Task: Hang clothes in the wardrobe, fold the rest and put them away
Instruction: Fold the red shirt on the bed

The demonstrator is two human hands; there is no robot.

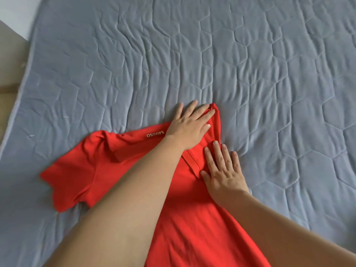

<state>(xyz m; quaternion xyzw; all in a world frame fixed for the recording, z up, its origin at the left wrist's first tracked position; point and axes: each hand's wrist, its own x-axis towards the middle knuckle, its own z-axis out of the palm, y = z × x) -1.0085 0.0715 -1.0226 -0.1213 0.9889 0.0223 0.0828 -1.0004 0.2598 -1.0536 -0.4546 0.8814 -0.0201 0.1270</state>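
A red polo shirt (pixel 192 212) with white lettering on its collar lies on the grey quilted bed cover (pixel 231 64). Its right side is folded in over the body, and its left sleeve spreads out flat to the left. My left hand (pixel 190 126) lies flat with straight fingers on the folded shoulder, near the collar's far corner. Just below it, my right hand (pixel 223 170) presses flat on the folded right edge, fingers straight and pointing away from me. My left forearm crosses over the shirt and hides part of it.
The bed cover stretches far to the right and ahead, wrinkled around the shirt. Its left edge (pixel 23 78) runs diagonally, with beige floor (pixel 7 54) beyond it at the far left.
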